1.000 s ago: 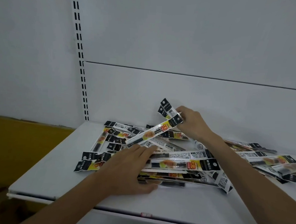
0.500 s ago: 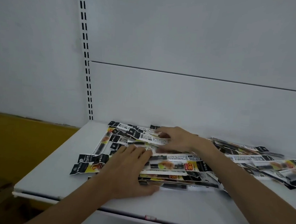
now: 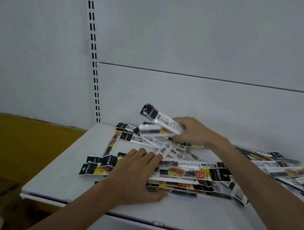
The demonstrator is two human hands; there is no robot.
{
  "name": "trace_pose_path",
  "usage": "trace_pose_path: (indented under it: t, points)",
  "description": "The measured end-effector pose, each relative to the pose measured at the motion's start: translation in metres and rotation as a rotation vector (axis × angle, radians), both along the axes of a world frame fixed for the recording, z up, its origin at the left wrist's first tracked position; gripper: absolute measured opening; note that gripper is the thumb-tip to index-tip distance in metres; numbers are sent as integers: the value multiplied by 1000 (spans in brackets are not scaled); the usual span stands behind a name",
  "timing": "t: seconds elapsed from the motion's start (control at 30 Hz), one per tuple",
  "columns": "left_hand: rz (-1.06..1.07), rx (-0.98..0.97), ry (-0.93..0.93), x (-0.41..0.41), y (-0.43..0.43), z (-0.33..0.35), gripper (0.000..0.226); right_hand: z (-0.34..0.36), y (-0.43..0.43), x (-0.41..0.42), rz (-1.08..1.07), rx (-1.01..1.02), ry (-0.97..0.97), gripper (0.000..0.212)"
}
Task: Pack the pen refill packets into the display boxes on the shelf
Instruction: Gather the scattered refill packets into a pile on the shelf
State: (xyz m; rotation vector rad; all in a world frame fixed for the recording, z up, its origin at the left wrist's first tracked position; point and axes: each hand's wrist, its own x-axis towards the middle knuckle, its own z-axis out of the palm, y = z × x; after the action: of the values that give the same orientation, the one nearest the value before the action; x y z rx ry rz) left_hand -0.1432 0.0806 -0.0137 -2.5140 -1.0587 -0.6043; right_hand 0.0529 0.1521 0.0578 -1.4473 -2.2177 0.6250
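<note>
My left hand (image 3: 135, 174) lies flat on the pile of packets (image 3: 188, 173). Its fingers are straight and wide, and they press down on the pile. My thumb lies at the near side of the pile, low by the shelf (image 3: 60, 173). My right hand (image 3: 194, 131) is farther away and up in the air. Its fingers are curled round the lifted packets (image 3: 163, 121), and it holds them above the far part of the pile. The lifted packets stick out to the left of my hand and tilt up a little. They look blurry, so I cannot tell how many there are, but I think I see two. Each packet is long and thin, with a black end and some yellow and white on it. The pile sits on the white shelf, and the packets lie across each other every which way. One long packet (image 3: 113, 142) lies alone at the left side of the pile, pointing from near to far. More packets (image 3: 286, 173) spread out to the right, behind my right arm, up to the edge of what I can see. Behind the shelf is a white wall (image 3: 205, 38). A rail with small black holes (image 3: 93, 58) runs up it on the left. To the left of the shelf there is a yellow wall (image 3: 21, 142). A tiny red tag (image 3: 157, 223) sits on the near edge of the shelf.
</note>
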Motion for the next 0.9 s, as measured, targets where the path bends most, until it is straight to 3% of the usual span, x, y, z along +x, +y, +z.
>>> trace_pose_path:
  t: [0.07,0.17,0.27,0.37,0.43,0.53,0.6,0.67,0.83,0.9]
  points:
    - [-17,-50,-19,1,0,2,71,-7,-8,-13,159,-117,-152,36]
    - [-6,-43,-15,1,-2,3,72,-20,-7,-25,211,-28,-308,19]
    - [-15,-21,10,1,-2,2,72,-19,0,-20,126,89,-332,17]
    - [-11,-28,19,1,-3,2,71,-10,9,-5,-110,212,-320,16]
    - [-4,-45,18,1,-2,2,72,-5,13,1,-186,225,-349,24]
    - [23,-47,36,2,1,4,73,-10,12,-6,-90,34,-341,50]
    - [51,-49,47,4,2,6,77,-21,11,-14,-76,29,-553,75]
    - [89,-95,37,4,4,5,84,-29,10,-19,-59,54,-658,75]
    - [166,-322,22,0,4,3,115,-27,10,-23,-46,20,-622,58]
    - [184,-347,42,2,6,5,116,-21,7,-20,-9,-71,-466,53]
